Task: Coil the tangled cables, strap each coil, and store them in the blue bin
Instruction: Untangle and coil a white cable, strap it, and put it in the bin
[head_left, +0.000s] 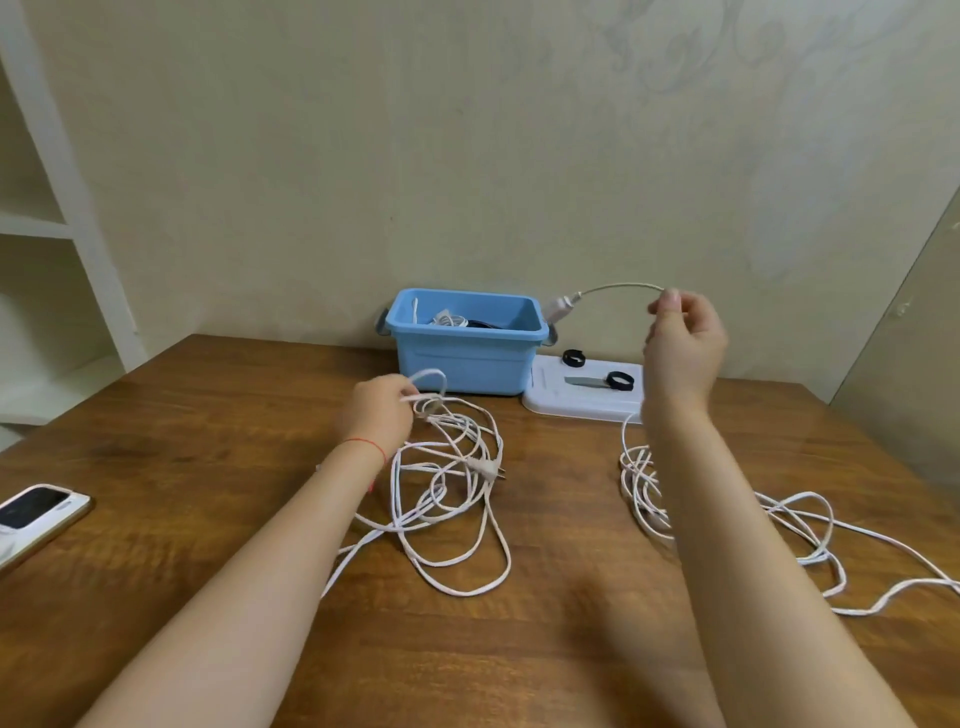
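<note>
Wood-grain counter (208, 545) meets a pale patterned wall, and the blue bin (470, 358) stands at the back against it. Raised just right of the bin, the right hand (683, 345) pinches a white cable (610, 287) between fingertips, the cord arching toward a white plug end (558, 306) beside the bin's rim. In front of the bin, the left hand (382, 413) grips a loop of the tangled white cable (452, 499) that sprawls on the counter. A second white tangle (795, 525) lies right of it. A white lid (582, 397) beside the bin carries two black straps (574, 357). Coiled cables (449, 319) already sit inside the bin. A phone (36, 514) lies far left.
</note>
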